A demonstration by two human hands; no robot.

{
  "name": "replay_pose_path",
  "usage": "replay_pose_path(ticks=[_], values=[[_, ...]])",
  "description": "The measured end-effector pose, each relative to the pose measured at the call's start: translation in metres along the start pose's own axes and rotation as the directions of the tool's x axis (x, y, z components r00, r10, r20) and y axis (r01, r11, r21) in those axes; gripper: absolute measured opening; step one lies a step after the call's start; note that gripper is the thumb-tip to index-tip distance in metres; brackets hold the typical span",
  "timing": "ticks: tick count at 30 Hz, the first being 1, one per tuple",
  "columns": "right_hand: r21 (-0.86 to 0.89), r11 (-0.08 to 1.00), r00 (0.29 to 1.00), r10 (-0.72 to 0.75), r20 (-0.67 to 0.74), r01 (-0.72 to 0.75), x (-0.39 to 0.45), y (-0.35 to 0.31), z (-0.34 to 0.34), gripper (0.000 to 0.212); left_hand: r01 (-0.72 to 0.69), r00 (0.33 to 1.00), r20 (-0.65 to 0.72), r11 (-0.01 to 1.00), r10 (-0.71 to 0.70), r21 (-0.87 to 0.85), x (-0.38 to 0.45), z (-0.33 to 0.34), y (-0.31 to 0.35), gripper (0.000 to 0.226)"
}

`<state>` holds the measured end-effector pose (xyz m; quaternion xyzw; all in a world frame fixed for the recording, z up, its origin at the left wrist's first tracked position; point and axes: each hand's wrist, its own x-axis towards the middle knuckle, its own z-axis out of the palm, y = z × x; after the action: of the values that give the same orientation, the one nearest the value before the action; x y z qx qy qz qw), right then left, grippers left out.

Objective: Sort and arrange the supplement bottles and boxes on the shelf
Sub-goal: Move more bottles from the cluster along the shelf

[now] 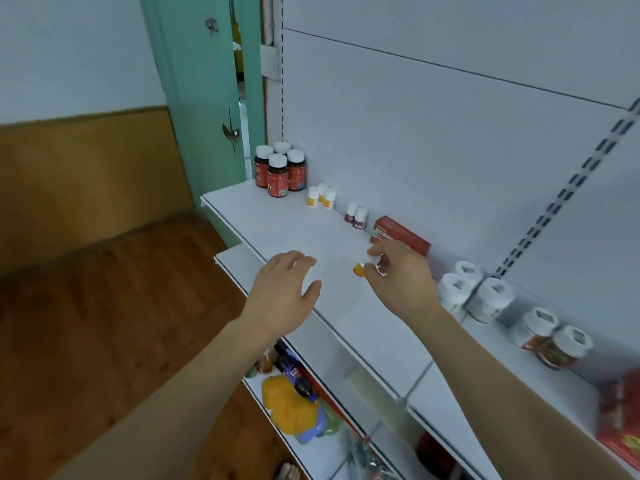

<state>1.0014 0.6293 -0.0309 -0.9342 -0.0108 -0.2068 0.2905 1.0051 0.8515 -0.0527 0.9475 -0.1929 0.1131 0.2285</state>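
My right hand (398,278) pinches a small white-capped bottle with a yellow-orange label (360,269), lifted just above the white shelf (287,233). My left hand (287,292) hovers open over the shelf's front edge, fingers spread, holding nothing. At the shelf's far left stand several dark bottles with red labels (278,169). Right of them are three small yellow-labelled bottles (321,196), then two small dark-labelled bottles (356,214), then a red box (401,233) against the back panel, just behind my right hand.
Large white-lidded jars (474,292) and two red-labelled jars (550,341) line the shelf's right part, with a red box (620,420) at the far right edge. Lower shelves hold a yellow packet (287,403) and a dark bottle (294,372). A green door stands at left.
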Motion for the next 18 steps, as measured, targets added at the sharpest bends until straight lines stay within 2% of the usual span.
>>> replay_pose_path(ticks=[4, 9, 18], values=[[0.01, 1.0, 0.999, -0.012, -0.044, 0.013, 0.06, 0.0, 0.048, 0.019, -0.031, 0.999, 0.039, 0.999, 0.029, 0.043, 0.06, 0.007, -0.047, 0.045], [-0.003, 0.999, 0.998, 0.041, -0.052, -0.041, 0.128, 0.002, 0.096, 0.021, -0.073, 0.993, 0.096, 0.995, 0.066, 0.075, 0.131, 0.012, -0.09, 0.046], [-0.083, 0.978, 0.98, 0.182, -0.08, -0.189, 0.21, 0.011, 0.17, 0.022, -0.187, 0.967, 0.174, 0.982, 0.184, 0.0, 0.228, 0.036, -0.156, 0.045]])
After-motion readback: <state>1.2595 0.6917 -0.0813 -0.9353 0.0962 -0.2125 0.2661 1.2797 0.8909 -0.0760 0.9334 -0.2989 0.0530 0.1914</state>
